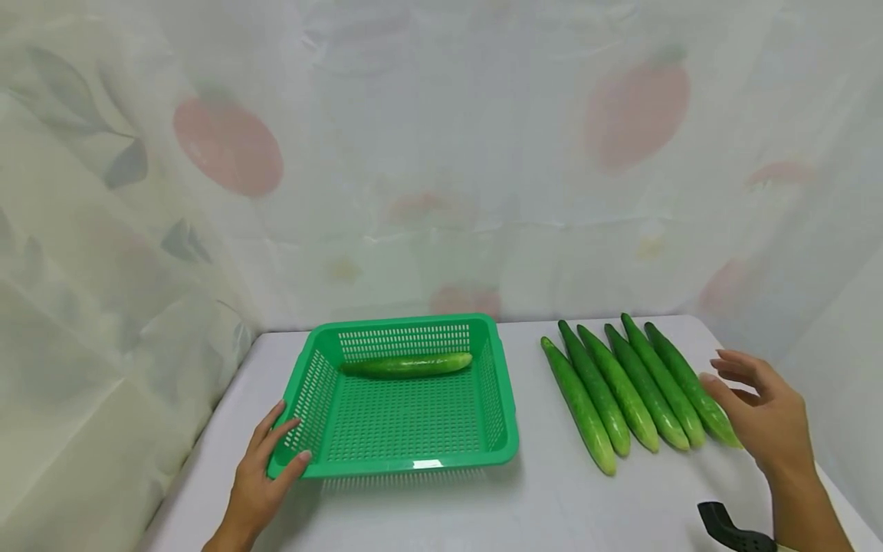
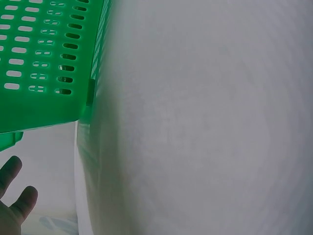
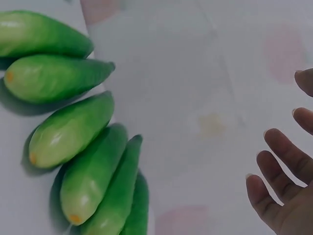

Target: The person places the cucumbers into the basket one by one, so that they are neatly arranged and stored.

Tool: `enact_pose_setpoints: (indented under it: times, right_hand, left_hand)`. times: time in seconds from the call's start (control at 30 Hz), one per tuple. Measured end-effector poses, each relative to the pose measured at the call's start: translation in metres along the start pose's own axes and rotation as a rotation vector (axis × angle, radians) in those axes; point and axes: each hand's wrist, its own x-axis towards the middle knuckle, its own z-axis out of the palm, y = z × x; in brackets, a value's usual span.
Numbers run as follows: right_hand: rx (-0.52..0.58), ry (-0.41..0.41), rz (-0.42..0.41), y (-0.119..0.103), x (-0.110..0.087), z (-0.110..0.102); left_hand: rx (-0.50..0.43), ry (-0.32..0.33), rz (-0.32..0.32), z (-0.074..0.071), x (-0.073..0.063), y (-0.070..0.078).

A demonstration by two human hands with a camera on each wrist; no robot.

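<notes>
Fingers (image 1: pixel 277 434) spread, our left hand (image 1: pixel 258 474) touches the basket's (image 1: pixel 372 468) near-left corner; our right hand (image 1: pixel 769 410), relaxed, hovers beside cucumbers (image 1: pixel 619 389) right of the basket.

Readable text: none that I can make out, in the head view or either wrist view.
Green basket (image 1: pixel 345 468): here's one bright white patch (image 1: pixel 427 464) on the front rim, sticker or glare, I can't tell which, and no letters come through.
Cucumbers (image 1: pixel 618 389): plain green skins, no label to read on any of them.
Backdrop sheet (image 1: pixel 441 153): pictures only, folks, blurred red fruit and grey leaves, not a word among them.
Black piece by the right wrist (image 1: pixel 741 537): no brand or number legible from here.
</notes>
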Motion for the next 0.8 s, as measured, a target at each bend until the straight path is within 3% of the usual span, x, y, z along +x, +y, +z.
enact_pose_setpoints:
  times: [0.2,0.53,0.8]
  right_hand:
    - [-0.048,0.025,0.063,0.023,0.000,0.000]
    - [-0.154,-0.010,0.279,0.066,-0.007,-0.001]
    - [-0.133,-0.062,0.319,0.090,-0.010,-0.004]
  left_hand:
    - [-0.015,0.002,0.014,0.000,0.001,0.002]
    - [-0.016,-0.013,-0.018,0.000,0.000,0.003]
    - [-0.010,-0.012,-0.020,-0.001,0.000,0.004]
